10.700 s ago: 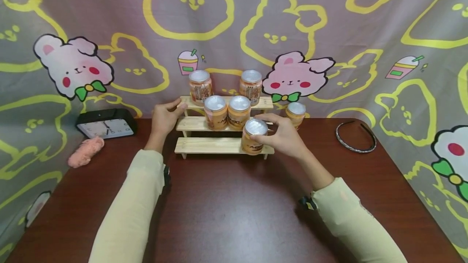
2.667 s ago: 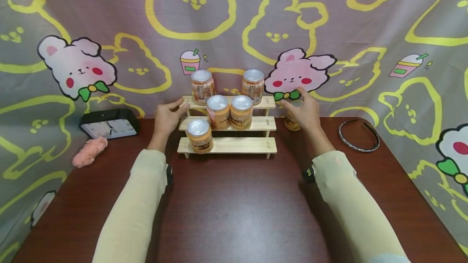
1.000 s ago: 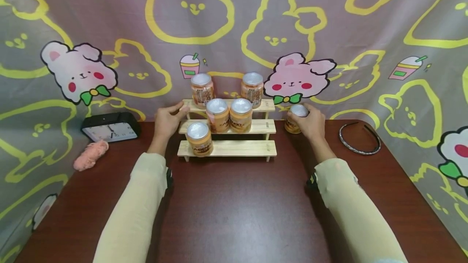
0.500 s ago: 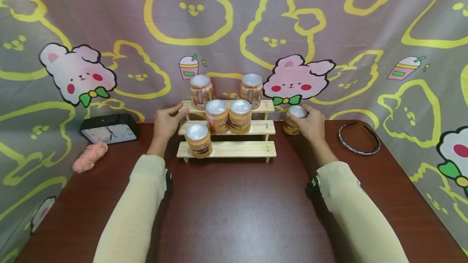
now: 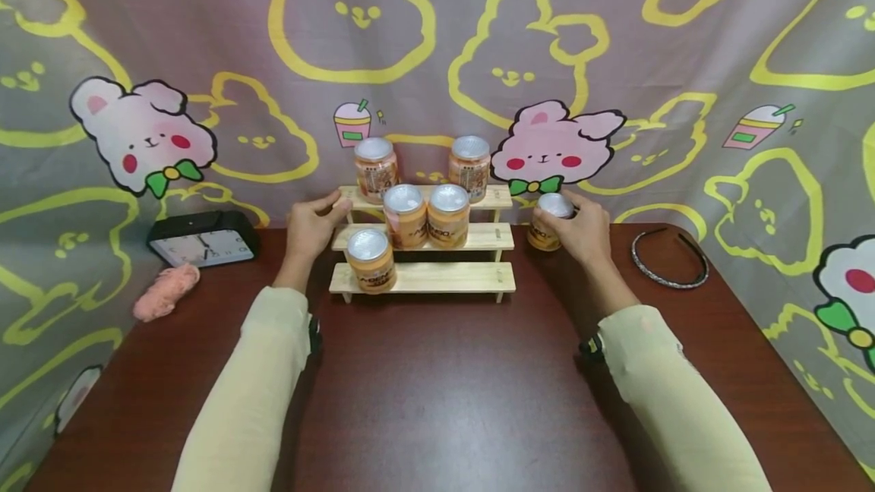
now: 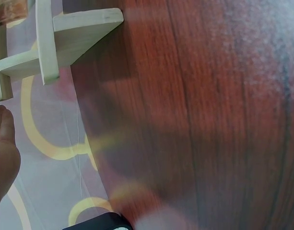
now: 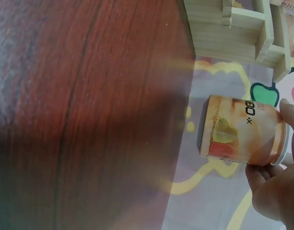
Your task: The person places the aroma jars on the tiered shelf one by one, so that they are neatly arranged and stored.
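My left hand (image 5: 311,228) holds the left end of the top step of a pale three-step wooden display stand (image 5: 454,277), thumb in front. In the left wrist view, straight fingers (image 6: 4,125) meet the stand's end. To the right of the stand, my right hand (image 5: 581,228) grips an orange-labelled can (image 5: 544,236) with a silver lid, near its top. In the right wrist view, this can (image 7: 242,130) shows its base against the wall cloth, apart from the table's edge. Similar cans stand on the stand: one (image 5: 372,270) at bottom left, two (image 5: 447,220) mid-step, two (image 5: 470,173) on top.
A black clock (image 5: 203,240) and a fluffy pink bundle (image 5: 166,292) lie on the left of the dark wooden table (image 5: 417,393). A glittery headband (image 5: 658,277) lies at the right. Patterned cloth (image 5: 410,44) hangs close behind the stand.
Earlier my right hand held a can at the bottom step's right; that can now stands at its left end. The right hand then reached the can beside the stand and gripped it.
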Available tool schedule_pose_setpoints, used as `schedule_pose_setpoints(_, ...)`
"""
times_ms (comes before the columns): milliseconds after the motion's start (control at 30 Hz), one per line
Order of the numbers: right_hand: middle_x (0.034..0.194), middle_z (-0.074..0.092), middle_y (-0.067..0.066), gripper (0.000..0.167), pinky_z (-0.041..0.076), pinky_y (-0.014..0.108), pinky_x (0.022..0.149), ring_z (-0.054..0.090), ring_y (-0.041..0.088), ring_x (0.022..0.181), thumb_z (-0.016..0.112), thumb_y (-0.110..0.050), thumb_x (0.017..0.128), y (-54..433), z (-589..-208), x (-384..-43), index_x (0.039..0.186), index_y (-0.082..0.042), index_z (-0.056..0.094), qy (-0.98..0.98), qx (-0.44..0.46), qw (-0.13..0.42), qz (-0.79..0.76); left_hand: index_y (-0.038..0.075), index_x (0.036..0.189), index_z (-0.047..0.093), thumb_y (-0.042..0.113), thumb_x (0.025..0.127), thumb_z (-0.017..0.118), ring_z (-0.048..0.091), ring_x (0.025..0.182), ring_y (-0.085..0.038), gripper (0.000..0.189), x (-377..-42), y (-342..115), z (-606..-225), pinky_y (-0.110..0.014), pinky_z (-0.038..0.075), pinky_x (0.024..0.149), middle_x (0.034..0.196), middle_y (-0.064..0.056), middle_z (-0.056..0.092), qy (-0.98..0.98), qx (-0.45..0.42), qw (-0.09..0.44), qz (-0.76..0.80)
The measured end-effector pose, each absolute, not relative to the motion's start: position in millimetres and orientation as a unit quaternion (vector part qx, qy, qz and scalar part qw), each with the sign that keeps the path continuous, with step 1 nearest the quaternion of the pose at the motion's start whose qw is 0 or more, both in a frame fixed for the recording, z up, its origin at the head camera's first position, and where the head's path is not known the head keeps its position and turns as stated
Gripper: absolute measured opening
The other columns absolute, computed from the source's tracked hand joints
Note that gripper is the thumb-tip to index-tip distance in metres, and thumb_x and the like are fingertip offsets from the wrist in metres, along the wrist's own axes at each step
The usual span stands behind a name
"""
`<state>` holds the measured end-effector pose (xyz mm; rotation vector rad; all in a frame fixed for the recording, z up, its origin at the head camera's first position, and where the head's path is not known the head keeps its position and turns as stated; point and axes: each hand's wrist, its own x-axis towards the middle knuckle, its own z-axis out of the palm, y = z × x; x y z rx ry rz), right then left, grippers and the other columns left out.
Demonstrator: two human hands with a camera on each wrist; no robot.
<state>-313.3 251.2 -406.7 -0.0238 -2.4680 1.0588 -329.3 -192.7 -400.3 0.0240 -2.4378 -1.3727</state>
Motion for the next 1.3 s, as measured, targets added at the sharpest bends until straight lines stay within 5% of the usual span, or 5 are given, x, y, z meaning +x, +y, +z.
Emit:
schedule_pose_setpoints(933,0.115,0.071,0.023,0.062,0.055,0.043,0.07,0.068,0.032,0.093,0.088,-0.037,0.08,228,-365,-277,0.124,0.004,0.071,-0.896,0.083,0.237,0.366,0.009,0.13,0.069,0.039,0.092,0.077,0.054,0.131,-0.03,0.049,-329,-192,-399,-0.042,0.042,0.11,0.13,-0.012,0.065,-0.86,0.009,0.181,-0.477)
schedule_pose_setpoints(1300,0.106,0.072,0.02,0.055,0.046,0.013,0.063,0.066,0.028,0.087,0.089,-0.033,0.08,223,-353,-265,0.12,0.002,0.073,-0.894,0.115,0.219,0.372,0.008,0.13,0.068,0.037,0.093,0.077,0.054,0.132,-0.029,0.049,-329,-192,-399,-0.041,0.042,0.11,0.131,-0.012,0.064,-0.858,0.009,0.175,-0.483)
